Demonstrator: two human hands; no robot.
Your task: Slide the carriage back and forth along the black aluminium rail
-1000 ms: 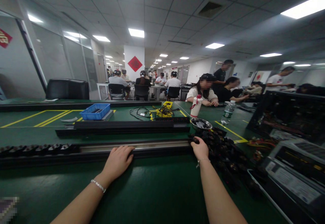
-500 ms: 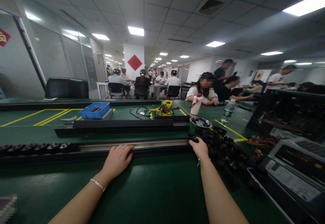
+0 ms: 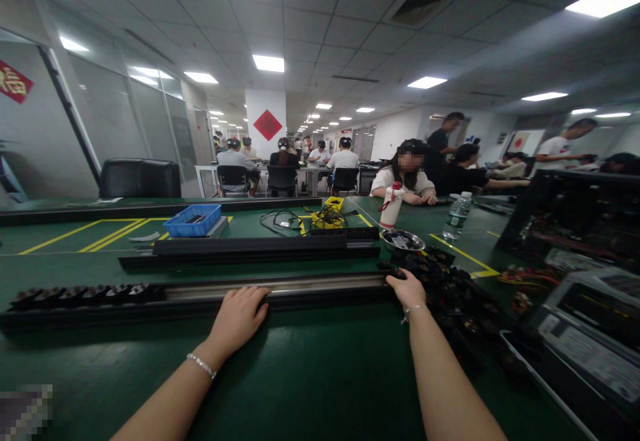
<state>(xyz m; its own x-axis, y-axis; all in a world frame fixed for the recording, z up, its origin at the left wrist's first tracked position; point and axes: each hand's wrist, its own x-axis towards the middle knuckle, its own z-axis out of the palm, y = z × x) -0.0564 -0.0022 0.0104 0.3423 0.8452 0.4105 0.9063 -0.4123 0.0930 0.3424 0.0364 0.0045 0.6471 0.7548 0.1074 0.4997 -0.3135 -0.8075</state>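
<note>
Gold 福 on red diamond [image 3: 15, 82] at far left, clipped by view's edge; writing on second red diamond [image 3: 267, 125] too dark to read; water bottle's [image 3: 457, 217] print too small; grey metal unit [image 3: 595, 338] blurred, cut off at right; left hand [image 3: 241, 313] palm-down across long black rail [image 3: 325, 298] on green surface [image 3: 320, 374], grip underneath cannot be told; right hand [image 3: 407, 290] pinches small black part [image 3: 397, 273] at rail's right end, mostly finger-hidden.

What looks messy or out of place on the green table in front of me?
Black cables tangle over the yellow bin, and dark parts lie in a loose heap by your right hand, unlike the neat row on the rail. No spill shows.
</note>
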